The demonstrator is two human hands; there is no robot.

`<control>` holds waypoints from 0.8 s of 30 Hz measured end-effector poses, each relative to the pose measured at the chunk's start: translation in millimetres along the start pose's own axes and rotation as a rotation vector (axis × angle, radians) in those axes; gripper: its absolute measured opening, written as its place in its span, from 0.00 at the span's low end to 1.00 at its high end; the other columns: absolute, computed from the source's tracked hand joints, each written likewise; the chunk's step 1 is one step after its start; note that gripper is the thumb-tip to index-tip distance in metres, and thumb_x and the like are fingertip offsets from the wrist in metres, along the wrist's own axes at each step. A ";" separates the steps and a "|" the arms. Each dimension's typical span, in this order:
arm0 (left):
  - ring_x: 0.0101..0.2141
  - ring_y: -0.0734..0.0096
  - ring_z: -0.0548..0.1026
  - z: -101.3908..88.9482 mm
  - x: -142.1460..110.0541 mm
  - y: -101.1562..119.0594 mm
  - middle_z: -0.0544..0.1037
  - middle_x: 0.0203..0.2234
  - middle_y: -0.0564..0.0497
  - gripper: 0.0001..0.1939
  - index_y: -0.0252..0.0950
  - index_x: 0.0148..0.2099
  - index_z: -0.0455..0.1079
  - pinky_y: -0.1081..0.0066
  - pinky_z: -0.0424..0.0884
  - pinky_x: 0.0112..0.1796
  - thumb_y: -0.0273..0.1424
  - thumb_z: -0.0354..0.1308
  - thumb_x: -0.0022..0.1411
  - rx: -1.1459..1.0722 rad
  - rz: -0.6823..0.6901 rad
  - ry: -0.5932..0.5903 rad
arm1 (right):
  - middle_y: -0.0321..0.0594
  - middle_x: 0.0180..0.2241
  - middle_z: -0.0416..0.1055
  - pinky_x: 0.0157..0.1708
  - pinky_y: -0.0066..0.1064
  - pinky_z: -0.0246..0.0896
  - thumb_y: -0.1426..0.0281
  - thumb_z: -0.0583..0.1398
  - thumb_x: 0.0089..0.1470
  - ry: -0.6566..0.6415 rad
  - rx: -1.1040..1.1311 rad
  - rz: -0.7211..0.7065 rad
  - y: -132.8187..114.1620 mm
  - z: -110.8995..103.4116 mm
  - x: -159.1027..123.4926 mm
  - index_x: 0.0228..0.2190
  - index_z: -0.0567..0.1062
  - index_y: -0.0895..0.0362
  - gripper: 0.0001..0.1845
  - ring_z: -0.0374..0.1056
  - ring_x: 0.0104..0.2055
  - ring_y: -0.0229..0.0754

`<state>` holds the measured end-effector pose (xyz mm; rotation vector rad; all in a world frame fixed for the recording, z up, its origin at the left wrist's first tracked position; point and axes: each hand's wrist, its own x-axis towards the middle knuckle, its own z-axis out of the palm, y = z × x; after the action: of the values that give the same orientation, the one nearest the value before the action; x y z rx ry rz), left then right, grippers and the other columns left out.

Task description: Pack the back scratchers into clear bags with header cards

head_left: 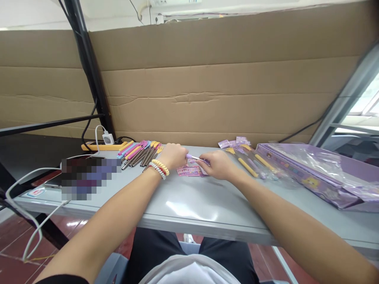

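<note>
My left hand (172, 156), with bead bracelets on the wrist, closes round one end of a slim purple-and-silver stick (195, 157). At its other end my right hand (218, 164) pinches the same stick, which lies nearly level between the two. Its exact kind is partly hidden by my fingers. Pink printed cards (188, 171) lie on the table just under it. Left of my left hand is a pile of fork-ended sticks (137, 154) in yellow, pink, blue and brown. To the right of my right hand, several similar sticks (248, 167) lie by clear bags with pink card tops.
A purple printed box (310, 185) with clear plastic in it stands at the right. At the left are a yellow power strip (102, 147), a white charger (108, 138) and a blurred-out item (85, 175). Cardboard (207, 86) walls the back; a black post (91, 75) rises at the left.
</note>
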<state>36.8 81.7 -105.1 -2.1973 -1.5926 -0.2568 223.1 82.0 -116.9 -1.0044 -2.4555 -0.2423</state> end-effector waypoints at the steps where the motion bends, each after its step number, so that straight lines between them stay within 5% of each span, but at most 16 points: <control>1: 0.33 0.57 0.75 1.9 0.3 -1.2 0.77 0.28 0.42 0.14 0.36 0.35 0.75 0.65 0.64 0.33 0.34 0.50 0.55 -0.023 0.016 0.032 | 0.40 0.20 0.68 0.24 0.29 0.44 0.61 0.50 0.56 -0.001 0.041 0.012 3.1 -0.8 0.5 0.24 0.74 0.56 0.18 0.57 0.21 0.36; 8: 0.37 0.68 0.74 8.9 -2.3 -11.8 0.78 0.35 0.51 0.17 0.44 0.46 0.71 0.72 0.62 0.34 0.43 0.46 0.63 -0.286 0.225 0.114 | 0.37 0.23 0.70 0.27 0.27 0.50 0.56 0.57 0.50 0.091 0.181 0.120 27.7 -6.3 1.7 0.29 0.74 0.57 0.16 0.61 0.25 0.36; 12: 0.38 0.67 0.74 12.7 -0.4 -28.3 0.78 0.37 0.52 0.17 0.43 0.43 0.71 0.72 0.63 0.35 0.40 0.43 0.64 -0.315 0.066 0.093 | 0.41 0.35 0.73 0.32 0.28 0.55 0.61 0.57 0.50 0.029 0.184 0.190 50.3 -6.4 2.3 0.39 0.73 0.57 0.17 0.65 0.33 0.39; 16: 0.39 0.63 0.74 19.3 2.1 -49.2 0.78 0.38 0.49 0.19 0.40 0.46 0.70 0.70 0.64 0.35 0.37 0.41 0.64 -0.331 -0.122 0.109 | 0.44 0.41 0.73 0.36 0.29 0.56 0.67 0.57 0.49 -0.033 0.038 0.485 86.9 -16.5 -4.0 0.40 0.73 0.58 0.16 0.67 0.39 0.42; 20: 0.44 0.61 0.72 25.1 3.5 -54.7 0.76 0.44 0.47 0.20 0.38 0.51 0.69 0.68 0.65 0.40 0.35 0.41 0.62 -0.316 -0.144 0.081 | 0.47 0.38 0.74 0.32 0.31 0.57 0.65 0.57 0.47 -0.119 -0.065 0.751 115.9 -29.3 -16.6 0.33 0.75 0.58 0.13 0.68 0.39 0.47; 24: 0.41 0.61 0.73 25.0 2.9 -44.0 0.77 0.41 0.48 0.20 0.39 0.47 0.71 0.68 0.65 0.39 0.39 0.42 0.62 -0.331 -0.105 -0.016 | 0.48 0.37 0.74 0.31 0.31 0.59 0.63 0.59 0.45 -0.230 -0.097 0.763 124.8 -22.8 -22.1 0.32 0.75 0.58 0.13 0.69 0.38 0.48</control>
<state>-5.8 106.4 -116.7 -2.3604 -1.7841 -0.5712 332.0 150.2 -109.7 -2.0038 -2.0608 0.0152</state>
